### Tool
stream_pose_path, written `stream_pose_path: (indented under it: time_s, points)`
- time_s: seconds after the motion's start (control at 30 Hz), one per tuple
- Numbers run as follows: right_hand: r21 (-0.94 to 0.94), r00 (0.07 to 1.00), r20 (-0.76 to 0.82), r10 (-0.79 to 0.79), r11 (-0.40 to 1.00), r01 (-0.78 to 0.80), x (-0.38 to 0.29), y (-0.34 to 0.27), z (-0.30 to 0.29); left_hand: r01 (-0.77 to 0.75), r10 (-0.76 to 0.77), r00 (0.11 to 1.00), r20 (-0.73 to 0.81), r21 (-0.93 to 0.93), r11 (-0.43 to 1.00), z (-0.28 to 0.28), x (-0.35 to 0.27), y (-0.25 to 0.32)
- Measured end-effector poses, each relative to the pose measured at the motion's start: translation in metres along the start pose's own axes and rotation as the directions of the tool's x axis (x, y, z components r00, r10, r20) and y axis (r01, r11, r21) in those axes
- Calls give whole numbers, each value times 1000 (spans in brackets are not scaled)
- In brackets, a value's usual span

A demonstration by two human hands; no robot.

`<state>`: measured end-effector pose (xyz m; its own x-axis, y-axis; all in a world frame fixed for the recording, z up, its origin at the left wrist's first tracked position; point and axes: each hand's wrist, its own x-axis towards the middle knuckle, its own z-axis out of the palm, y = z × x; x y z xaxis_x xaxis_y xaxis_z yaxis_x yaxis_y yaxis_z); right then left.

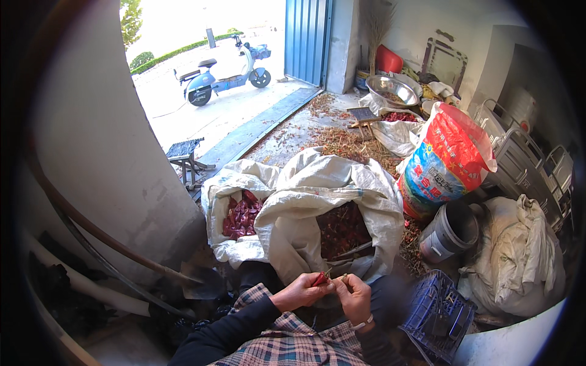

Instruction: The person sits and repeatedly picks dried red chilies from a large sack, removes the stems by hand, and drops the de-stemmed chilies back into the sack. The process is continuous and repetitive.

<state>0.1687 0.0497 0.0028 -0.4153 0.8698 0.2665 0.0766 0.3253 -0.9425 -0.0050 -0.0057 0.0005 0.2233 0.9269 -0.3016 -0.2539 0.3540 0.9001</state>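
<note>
A dried red chili pepper [321, 278] is held in my left hand [304, 291], above my lap. My right hand [354, 296] meets it from the other side, pinching what looks like a bit of stem [344, 277] between thumb and finger. Just beyond both hands, a large white woven sack [293, 224] stands with its mouth rolled open, full of dark dried chilies [343, 228]. To its left, a smaller woven sack [214, 201] holds glossy red chili pods [242, 216].
A blue plastic crate [437, 311] and a bucket [442, 242] stand at my right, near a printed red-and-blue sack [442, 160]. At left, a shovel [201, 281] leans low. Stem debris [352, 144] covers the floor. Low stools [183, 153] and a scooter [224, 78] are farther off.
</note>
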Motion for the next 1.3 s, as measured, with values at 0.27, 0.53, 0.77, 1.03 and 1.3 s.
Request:
stream_pose_path:
  time_s: [0.27,0.53,0.77,1.03,1.3]
  points:
    - [432,868,241,435,753,-497,-1,-11,-9,-279,269,960,73,278,919,5,3,-2]
    - [698,852,349,389,499,-514,5,4,-20,-390,360,921,152,390,834,14,0,-3]
    - [-34,820,483,306,943,-332,-11,18,-25,-258,286,955,-79,257,931,3,-4,24]
    - [257,941,182,286,910,-326,-2,-2,-31,-229,231,972,-49,55,972,7,-7,30]
    - [212,979,80,188,956,-201,8,-27,-22,-221,225,973,-52,76,972,8,-7,26]
